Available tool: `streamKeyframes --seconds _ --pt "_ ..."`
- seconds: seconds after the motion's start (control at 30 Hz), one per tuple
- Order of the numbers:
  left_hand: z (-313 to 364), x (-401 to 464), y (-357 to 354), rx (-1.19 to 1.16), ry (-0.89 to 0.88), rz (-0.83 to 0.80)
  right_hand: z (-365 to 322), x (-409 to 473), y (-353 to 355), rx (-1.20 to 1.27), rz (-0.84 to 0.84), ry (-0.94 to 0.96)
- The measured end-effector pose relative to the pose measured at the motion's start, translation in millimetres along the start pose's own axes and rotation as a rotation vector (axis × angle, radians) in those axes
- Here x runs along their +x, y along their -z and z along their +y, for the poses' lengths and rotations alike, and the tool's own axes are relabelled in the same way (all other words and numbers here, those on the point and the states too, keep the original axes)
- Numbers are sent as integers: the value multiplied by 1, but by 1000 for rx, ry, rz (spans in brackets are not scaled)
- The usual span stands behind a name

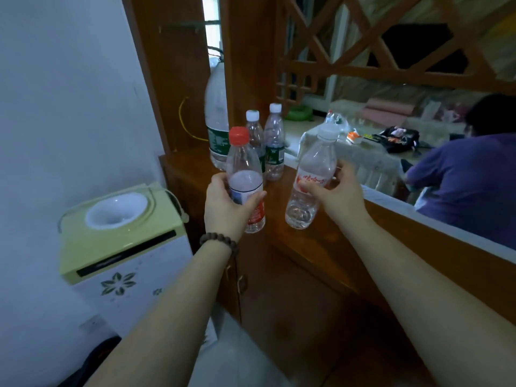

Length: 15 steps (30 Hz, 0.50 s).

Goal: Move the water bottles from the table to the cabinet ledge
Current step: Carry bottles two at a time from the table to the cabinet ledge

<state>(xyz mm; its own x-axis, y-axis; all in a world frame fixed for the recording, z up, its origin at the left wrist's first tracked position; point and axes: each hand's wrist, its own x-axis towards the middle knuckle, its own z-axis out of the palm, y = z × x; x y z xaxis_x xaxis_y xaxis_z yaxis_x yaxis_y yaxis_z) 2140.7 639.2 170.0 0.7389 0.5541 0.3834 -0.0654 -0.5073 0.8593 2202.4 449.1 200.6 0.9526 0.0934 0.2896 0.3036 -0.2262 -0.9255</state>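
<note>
My left hand [223, 203] grips the red-capped bottle [245, 180], my right hand [332, 195] the tilted white-capped bottle [311, 181] — both above the cabinet ledge [312, 247]; I should straighten it, then seat each base flat beside the standing bottles [266, 143].

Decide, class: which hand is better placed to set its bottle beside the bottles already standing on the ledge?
Probably the left hand: its red-capped bottle is upright, just before the standing bottles. The right hand holds its white-capped bottle tilted, farther off.

The left hand [223, 203] grips a red-capped bottle [245, 177] and the right hand [335, 191] a white-capped bottle [311, 180], both above the wooden ledge [293, 233], beyond the fingers three more bottles [272, 143].
</note>
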Motion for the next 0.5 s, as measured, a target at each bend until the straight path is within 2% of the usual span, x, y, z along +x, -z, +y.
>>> streamKeyframes --seconds 0.2,0.5 --pt "-9 47 -43 46 29 -11 24 72 -9 -13 -61 -22" --pt "-1 67 -93 45 151 10 61 148 -14 11 -266 -28"
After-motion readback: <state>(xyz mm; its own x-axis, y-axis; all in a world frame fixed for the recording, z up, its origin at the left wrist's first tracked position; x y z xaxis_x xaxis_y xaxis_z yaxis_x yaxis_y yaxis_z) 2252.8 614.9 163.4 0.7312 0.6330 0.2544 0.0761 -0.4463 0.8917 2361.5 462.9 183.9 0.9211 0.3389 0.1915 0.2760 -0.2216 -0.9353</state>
